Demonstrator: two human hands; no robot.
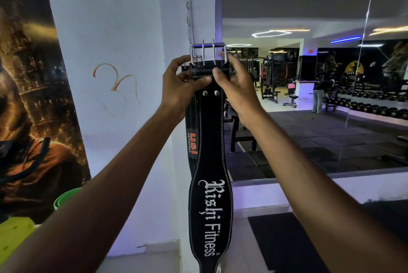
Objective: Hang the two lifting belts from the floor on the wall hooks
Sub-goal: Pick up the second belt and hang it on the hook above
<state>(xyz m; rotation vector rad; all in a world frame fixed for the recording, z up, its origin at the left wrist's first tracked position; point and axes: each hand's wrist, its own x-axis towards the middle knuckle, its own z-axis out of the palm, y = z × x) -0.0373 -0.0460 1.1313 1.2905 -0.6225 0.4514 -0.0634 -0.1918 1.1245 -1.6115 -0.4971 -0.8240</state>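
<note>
A black lifting belt [209, 162] with white "Rishi Fitness" lettering hangs straight down in front of the white wall corner. Its steel two-prong buckle [208, 52] is at the top, level with the lower end of a metal hook rail [189, 20] fixed to the wall. My left hand [181, 83] and my right hand [231, 87] both grip the belt just under the buckle. Behind it, a second black belt [191, 138] with red "USI" lettering hangs against the wall. The hook itself is hidden behind the buckle and my fingers.
A large dark poster [33, 96] covers the wall at left. A big mirror [320, 96] at right reflects gym machines and a person. A black floor mat [284, 244] lies at lower right. Green objects [66, 197] sit at lower left.
</note>
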